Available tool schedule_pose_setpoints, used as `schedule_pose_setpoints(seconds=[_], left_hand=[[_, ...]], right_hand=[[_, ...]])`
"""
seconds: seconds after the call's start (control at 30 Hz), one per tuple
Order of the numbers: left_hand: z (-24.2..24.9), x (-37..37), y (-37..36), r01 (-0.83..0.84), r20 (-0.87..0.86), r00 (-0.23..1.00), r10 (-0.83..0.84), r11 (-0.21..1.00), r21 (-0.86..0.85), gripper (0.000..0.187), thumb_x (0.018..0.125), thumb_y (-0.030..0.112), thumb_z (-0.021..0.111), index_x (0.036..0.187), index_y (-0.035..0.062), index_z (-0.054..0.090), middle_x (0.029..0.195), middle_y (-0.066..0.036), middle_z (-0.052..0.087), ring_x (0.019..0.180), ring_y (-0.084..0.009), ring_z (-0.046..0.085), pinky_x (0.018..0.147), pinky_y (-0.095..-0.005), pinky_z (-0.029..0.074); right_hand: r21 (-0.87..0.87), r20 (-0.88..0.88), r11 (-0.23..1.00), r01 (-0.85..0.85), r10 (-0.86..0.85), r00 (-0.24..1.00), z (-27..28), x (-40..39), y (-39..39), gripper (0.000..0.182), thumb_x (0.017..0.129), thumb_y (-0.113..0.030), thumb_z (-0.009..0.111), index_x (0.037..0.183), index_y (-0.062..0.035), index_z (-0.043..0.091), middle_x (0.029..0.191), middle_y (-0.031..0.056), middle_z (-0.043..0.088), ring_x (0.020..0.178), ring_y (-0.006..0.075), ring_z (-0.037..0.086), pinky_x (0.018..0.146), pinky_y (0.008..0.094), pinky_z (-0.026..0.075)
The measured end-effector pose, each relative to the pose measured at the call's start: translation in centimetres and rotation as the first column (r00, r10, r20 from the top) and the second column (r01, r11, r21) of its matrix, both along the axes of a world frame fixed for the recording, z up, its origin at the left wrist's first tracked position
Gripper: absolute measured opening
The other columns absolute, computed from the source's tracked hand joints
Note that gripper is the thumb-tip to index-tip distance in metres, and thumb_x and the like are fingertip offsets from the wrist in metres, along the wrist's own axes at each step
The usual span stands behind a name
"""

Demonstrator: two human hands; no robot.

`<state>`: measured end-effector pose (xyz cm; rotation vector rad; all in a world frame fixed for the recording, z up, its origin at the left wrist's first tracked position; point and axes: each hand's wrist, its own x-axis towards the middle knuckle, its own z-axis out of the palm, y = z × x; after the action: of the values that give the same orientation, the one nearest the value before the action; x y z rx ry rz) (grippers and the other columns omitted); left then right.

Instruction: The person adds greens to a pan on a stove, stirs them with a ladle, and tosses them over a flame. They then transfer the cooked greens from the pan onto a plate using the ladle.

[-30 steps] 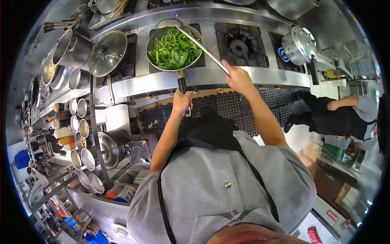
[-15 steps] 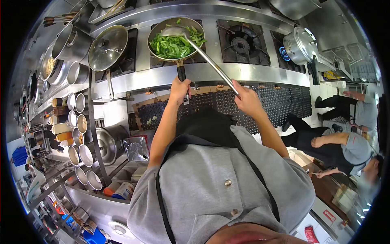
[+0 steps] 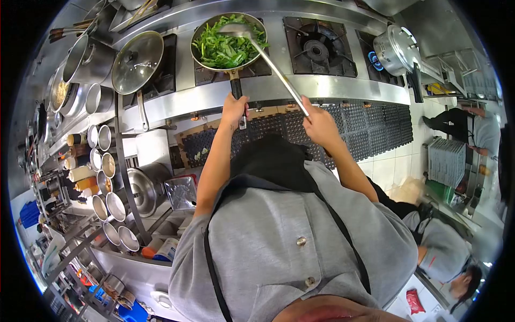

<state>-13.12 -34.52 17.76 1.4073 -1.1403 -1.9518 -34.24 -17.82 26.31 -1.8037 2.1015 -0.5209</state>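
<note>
My left hand [image 3: 234,111] is wrapped round the black handle [image 3: 236,87] of a frying pan [image 3: 194,53] over a stove burner. Chopped leafy greens [image 3: 228,51] fill most of the pan. In my right hand [image 3: 321,124] is the long metal handle of a ladle [image 3: 279,75]. The ladle's bowl [image 3: 234,29] rests among the greens at the far side of the pan, hiding some leaves.
A lidded pan [image 3: 138,61] stands left of my pan. To the right are an unlit burner [image 3: 316,49] and a pressure cooker [image 3: 394,51] beside a blue flame. Metal cups [image 3: 115,205] line the left rack. Two people [image 3: 442,247] are at the right.
The ladle's bowl has shifted toward the pan's far side, and the greens have spread across more of the pan. At the right, the nearer person has moved toward the bottom of the view.
</note>
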Motion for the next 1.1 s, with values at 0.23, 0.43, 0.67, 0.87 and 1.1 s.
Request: schedule_pose_setpoints(seconds=[0.23, 0.43, 0.67, 0.87, 1.1], left_hand=[[-0.5, -0.2, -0.2, 0.017, -0.036, 0.999, -0.018, 0.999, -0.036, 0.020, 0.085, 0.008, 0.060, 0.096, 0.0017, 0.044, 0.063, -0.007, 0.052, 0.043, -0.0167, 0.051, 0.036, -0.0332, 0.043], [-0.3, 0.4, -0.2, 0.011, -0.041, 0.999, -0.013, 0.999, -0.032, 0.018, 0.086, 0.006, 0.059, 0.095, 0.0003, 0.044, 0.061, -0.007, 0.052, 0.041, -0.0168, 0.051, 0.035, -0.0329, 0.043], [0.4, 1.1, -0.6, 0.067, -0.062, 0.996, -0.066, 0.998, 0.009, 0.017, 0.087, 0.007, 0.059, 0.093, 0.0036, 0.043, 0.062, -0.006, 0.051, 0.043, -0.0162, 0.050, 0.037, -0.0323, 0.043], [0.7, 1.0, -0.6, 0.017, -0.066, 0.998, -0.018, 1.000, -0.013, 0.012, 0.085, 0.004, 0.057, 0.087, 0.0013, 0.046, 0.054, -0.007, 0.051, 0.038, -0.0181, 0.050, 0.036, -0.0336, 0.042], [1.2, -0.2, -0.3, 0.017, 0.024, 1.000, -0.017, 1.000, 0.002, 0.017, 0.087, 0.006, 0.059, 0.093, 0.0032, 0.043, 0.056, -0.006, 0.051, 0.041, -0.0178, 0.051, 0.037, -0.0343, 0.043]], right_hand=[[0.178, 0.392, 0.984, 0.015, -0.085, 0.916, 2.0, 3.6, -1.1, 0.061, 0.077, -0.007, 0.056, 0.136, 0.0056, 0.046, 0.071, 0.0270, 0.060, 0.070, 0.0444, 0.063, 0.069, 0.0462, 0.050], [0.053, 0.358, 0.998, 0.029, -0.046, 0.933, 1.7, 4.8, 0.0, 0.062, 0.079, -0.006, 0.059, 0.139, 0.0005, 0.046, 0.071, 0.0223, 0.058, 0.063, 0.0320, 0.058, 0.062, 0.0375, 0.048], [0.319, 0.265, 0.948, -0.012, -0.077, 0.961, 6.8, 0.4, 0.6, 0.065, 0.079, -0.006, 0.057, 0.142, -0.0024, 0.042, 0.087, 0.0269, 0.062, 0.076, 0.0403, 0.064, 0.070, 0.0456, 0.050], [-0.101, -0.062, 0.993, -0.058, 0.052, 0.997, -3.9, 1.3, 1.4, 0.069, 0.077, -0.007, 0.062, 0.144, -0.0108, 0.042, 0.082, 0.0208, 0.064, 0.069, 0.0413, 0.063, 0.068, 0.0483, 0.051], [0.127, 0.299, 0.984, 0.128, -0.161, 0.941, -14.3, 0.3, -2.4, 0.031, 0.083, -0.014, 0.061, 0.109, -0.0073, 0.045, 0.081, 0.0257, 0.063, 0.079, 0.0494, 0.061, 0.070, 0.0579, 0.047]])
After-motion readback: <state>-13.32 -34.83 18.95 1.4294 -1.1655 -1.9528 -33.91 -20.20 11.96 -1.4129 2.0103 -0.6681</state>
